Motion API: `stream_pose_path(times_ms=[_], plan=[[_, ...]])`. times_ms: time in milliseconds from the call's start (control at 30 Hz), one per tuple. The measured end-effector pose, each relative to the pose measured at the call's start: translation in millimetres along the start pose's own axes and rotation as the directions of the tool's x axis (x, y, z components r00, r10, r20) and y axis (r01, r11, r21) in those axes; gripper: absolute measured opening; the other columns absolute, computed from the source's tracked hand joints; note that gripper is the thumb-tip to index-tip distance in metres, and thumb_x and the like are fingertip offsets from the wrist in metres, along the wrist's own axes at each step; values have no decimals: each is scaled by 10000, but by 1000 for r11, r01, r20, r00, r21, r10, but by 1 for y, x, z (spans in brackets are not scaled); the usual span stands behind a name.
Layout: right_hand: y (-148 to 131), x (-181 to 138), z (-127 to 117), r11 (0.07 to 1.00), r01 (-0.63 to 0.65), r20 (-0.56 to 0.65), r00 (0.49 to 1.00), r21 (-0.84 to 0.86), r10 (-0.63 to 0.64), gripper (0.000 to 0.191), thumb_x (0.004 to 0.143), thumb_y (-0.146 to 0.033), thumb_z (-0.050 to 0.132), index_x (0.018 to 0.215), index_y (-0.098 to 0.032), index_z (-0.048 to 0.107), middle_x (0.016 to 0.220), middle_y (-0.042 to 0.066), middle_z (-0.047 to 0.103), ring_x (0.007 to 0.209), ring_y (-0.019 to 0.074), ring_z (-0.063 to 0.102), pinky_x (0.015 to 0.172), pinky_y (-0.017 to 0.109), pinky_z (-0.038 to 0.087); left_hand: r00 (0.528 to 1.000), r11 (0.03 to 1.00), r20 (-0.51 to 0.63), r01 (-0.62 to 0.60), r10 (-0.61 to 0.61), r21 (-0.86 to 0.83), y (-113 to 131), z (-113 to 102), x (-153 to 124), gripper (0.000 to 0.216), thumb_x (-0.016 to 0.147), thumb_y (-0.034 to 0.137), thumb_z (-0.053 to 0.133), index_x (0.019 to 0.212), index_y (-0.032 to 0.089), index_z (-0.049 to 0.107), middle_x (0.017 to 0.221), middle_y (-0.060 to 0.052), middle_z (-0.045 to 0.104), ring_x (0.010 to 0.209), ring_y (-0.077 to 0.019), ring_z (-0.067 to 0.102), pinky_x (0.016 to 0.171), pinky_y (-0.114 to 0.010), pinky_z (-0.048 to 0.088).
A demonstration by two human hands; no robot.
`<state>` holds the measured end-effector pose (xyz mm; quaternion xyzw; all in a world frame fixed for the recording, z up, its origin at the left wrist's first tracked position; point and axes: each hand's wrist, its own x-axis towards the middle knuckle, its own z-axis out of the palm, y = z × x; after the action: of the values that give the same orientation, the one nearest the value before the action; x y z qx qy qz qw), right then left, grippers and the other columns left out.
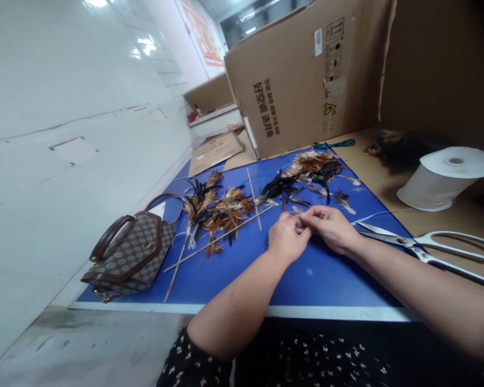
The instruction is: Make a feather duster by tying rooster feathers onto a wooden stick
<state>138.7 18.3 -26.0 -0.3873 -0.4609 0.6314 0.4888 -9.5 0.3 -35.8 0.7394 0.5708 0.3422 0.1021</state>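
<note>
My left hand and my right hand meet over the blue table top, fingertips pinched together on something small and pale that I cannot make out. A thin white thread runs off to the right from them. Just beyond the hands lie brown, orange and black feathers bound to thin wooden sticks, and a looser pile of feathers further back.
Large steel scissors lie to the right of my right arm. A white roll of tape stands at the right. A brown patterned handbag sits at the left edge. Big cardboard boxes stand behind.
</note>
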Motion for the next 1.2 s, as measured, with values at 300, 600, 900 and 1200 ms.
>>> stream_pose_path(times_ms=[300, 600, 900, 1200], plan=[[3, 0, 2, 999, 45, 21, 999, -3, -45, 361, 703, -505, 851, 734, -193, 673, 742, 33, 724, 659, 164, 637, 670, 290, 510, 995, 980, -99, 5, -25, -196, 4, 5, 3, 179, 840, 255, 646, 678, 209, 586, 740, -17, 539, 650, -143, 499, 649, -291, 409], [2, 4, -4, 974, 148, -90, 982, -171, -165, 386, 747, -564, 805, 737, -201, 676, 867, 75, 759, 930, 254, 700, 864, 365, 532, 974, 558, 206, 222, -92, -800, -7, -2, 8, 74, 794, 233, 672, 771, 172, 639, 725, -3, 580, 642, -117, 494, 628, -260, 387], [1, 5, -1, 977, 165, -104, 978, -134, -179, 359, 829, -568, 711, 799, -226, 607, 779, 34, 725, 738, 201, 667, 708, 326, 518, 935, 55, 346, 351, -84, -935, -3, -13, 9, 108, 806, 234, 651, 776, 160, 579, 879, -89, 713, 761, -189, 666, 698, -302, 463], [-1, -2, 1, 974, 130, -33, 990, -188, -139, 413, 883, -627, 647, 808, -225, 590, 481, -61, 498, 380, 108, 375, 400, 254, 275, 948, -50, 257, 252, -189, -966, -5, -24, 17, 120, 800, 247, 658, 857, 193, 567, 878, -51, 697, 840, -174, 671, 857, -349, 506]])
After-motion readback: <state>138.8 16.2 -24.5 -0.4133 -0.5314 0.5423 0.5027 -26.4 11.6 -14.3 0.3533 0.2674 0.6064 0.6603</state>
